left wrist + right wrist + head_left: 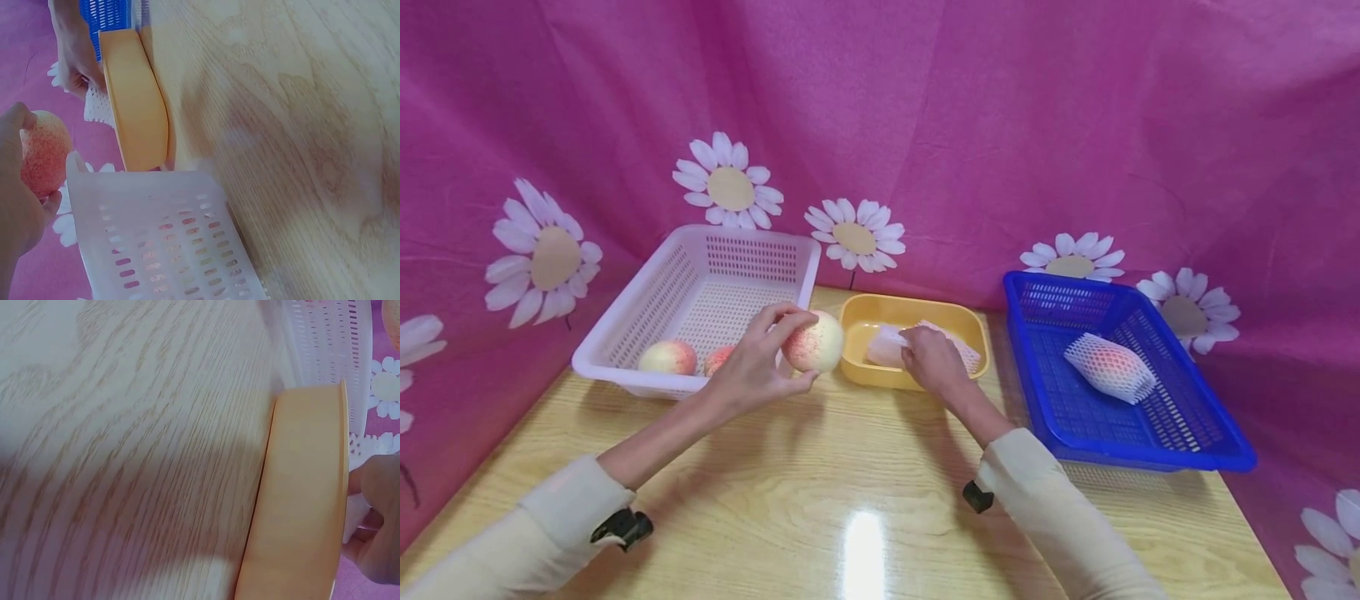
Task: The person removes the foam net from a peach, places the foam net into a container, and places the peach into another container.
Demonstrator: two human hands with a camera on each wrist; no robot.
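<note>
My left hand [758,360] holds a pale yellow and pink peach [817,342] between thumb and fingers, raised beside the white basket's right edge. In the left wrist view the same peach [45,153] shows its redder side. My right hand [936,358] reaches into the yellow tub [857,374], fingers curled at the white foam net sleeves [886,345] lying there. From the left wrist, a foam net [99,106] appears pinched at its fingertips. The right wrist view shows the fingers [357,544] just over the tub's rim, partly hidden by its wall.
At left stands the white basket [662,250] with a peach [668,357] and another peach [718,360] partly behind my left hand. On the right, a blue basket [1037,375] holds a net-wrapped peach [1111,367]. A pink daisy-printed cloth [940,150] hangs behind the wooden table [820,483].
</note>
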